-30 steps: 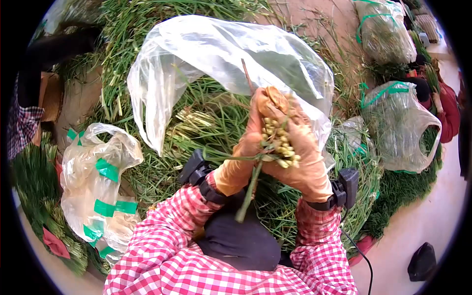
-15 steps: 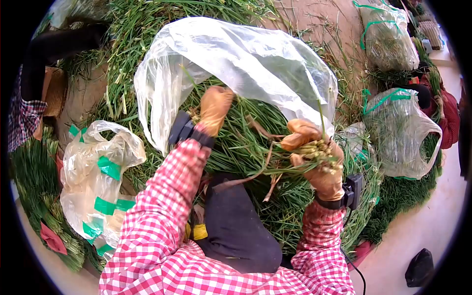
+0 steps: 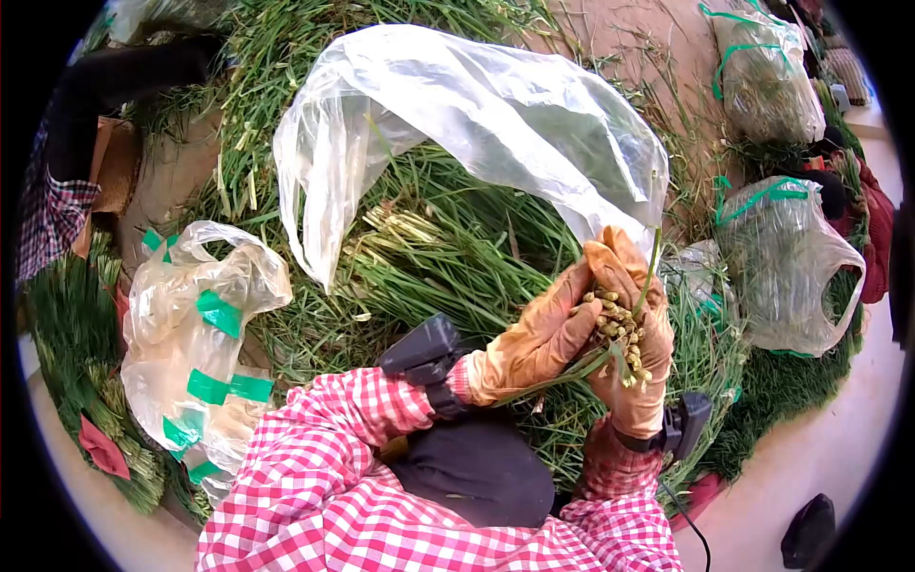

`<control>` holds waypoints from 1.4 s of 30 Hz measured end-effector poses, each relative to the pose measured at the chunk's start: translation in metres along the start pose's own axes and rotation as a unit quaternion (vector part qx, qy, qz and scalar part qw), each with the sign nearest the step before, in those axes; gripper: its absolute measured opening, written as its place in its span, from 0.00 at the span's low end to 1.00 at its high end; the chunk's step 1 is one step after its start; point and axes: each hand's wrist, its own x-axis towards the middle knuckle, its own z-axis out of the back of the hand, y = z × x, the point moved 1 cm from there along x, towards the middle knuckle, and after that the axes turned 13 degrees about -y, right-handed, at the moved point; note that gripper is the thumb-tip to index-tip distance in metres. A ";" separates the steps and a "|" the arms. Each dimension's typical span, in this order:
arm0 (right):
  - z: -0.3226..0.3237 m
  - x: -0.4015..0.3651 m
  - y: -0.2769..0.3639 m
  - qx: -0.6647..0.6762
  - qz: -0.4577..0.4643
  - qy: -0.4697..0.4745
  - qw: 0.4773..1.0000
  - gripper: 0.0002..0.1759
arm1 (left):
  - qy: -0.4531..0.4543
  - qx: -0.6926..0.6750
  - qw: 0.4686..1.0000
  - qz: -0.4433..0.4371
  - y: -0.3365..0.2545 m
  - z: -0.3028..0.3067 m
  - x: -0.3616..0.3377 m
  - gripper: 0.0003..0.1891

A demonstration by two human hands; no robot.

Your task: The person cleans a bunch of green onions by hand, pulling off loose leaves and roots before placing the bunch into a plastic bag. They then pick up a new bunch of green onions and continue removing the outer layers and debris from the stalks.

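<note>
The bunch of pale stem ends (image 3: 620, 336) sits between 2 hands: the right hand (image 3: 656, 338) curls its fingers around it; the left hand (image 3: 534, 336) touches its left side, grip impossible to tell. Its tips point toward the person.

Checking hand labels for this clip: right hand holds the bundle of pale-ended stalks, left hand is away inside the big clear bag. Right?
The left hand is misplaced: the head view shows the left hand close beside the right hand at the bundle, not inside the big clear bag. The right hand does hold the bundle.
</note>
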 end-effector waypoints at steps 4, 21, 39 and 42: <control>0.007 -0.018 -0.014 0.027 -0.042 -0.017 0.999 0.22 | 0.023 -0.142 0.989 -0.026 0.002 -0.009 0.003 0.43; 0.197 -0.082 0.078 0.032 0.124 -0.390 0.912 0.04 | 0.035 0.763 0.640 -0.085 0.155 0.131 0.033 0.34; 0.149 -0.303 0.128 0.511 0.145 -0.269 0.803 0.16 | 0.484 0.163 0.828 -0.232 -0.195 -0.132 -0.122 0.55; 0.126 -0.330 0.088 0.673 0.005 -0.231 0.703 0.17 | 0.619 0.211 0.745 0.129 -0.128 -0.131 -0.191 0.67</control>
